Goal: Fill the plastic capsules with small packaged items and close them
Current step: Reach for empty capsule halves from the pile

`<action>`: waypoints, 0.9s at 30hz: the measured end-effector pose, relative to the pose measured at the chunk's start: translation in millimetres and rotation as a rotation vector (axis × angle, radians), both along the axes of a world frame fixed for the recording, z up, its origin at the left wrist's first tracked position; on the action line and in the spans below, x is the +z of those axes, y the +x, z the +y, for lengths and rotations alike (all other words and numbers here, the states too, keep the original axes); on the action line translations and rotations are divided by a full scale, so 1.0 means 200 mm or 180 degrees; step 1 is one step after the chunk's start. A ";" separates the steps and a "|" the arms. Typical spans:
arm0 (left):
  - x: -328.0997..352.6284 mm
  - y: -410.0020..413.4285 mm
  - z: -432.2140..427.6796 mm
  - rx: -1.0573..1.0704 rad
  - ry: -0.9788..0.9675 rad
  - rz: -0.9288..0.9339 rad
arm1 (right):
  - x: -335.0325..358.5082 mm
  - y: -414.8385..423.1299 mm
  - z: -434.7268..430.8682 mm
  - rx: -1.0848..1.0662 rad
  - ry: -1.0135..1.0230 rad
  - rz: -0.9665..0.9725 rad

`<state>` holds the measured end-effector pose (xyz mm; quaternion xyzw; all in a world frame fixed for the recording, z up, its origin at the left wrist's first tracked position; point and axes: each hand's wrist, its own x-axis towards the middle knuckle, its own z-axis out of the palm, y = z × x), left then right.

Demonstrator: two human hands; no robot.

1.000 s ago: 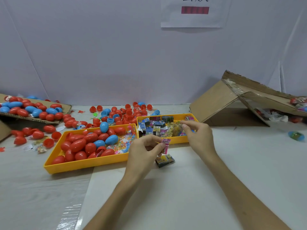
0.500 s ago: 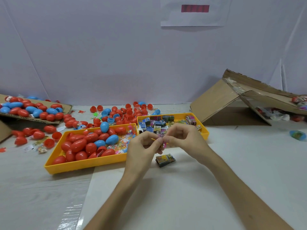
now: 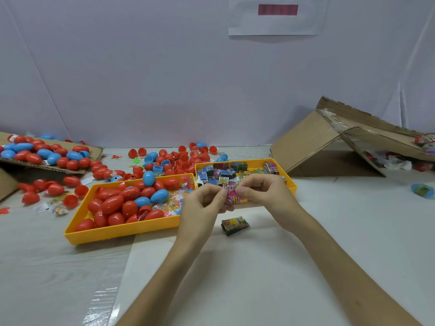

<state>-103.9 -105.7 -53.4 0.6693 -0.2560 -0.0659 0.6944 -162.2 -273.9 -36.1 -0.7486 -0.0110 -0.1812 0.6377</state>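
Between the left hand (image 3: 202,208) and right hand (image 3: 264,196), both grips pinch a pink packet (image 3: 231,199).

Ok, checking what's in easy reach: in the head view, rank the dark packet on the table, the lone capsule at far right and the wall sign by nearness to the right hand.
1. Dark packet, on the table close by the right hand.
2. Lone capsule, far right on the table.
3. Wall sign, high on the back wall.
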 end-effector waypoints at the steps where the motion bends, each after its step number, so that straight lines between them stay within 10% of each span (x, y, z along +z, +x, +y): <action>1: 0.00 0.00 0.00 0.0020 -0.0006 -0.0024 | 0.00 0.00 0.00 0.0002 0.0023 -0.0006; 27: -0.01 -0.03 0.00 0.0582 0.0169 -0.0704 | -0.02 0.00 0.03 0.0188 0.0296 -0.0149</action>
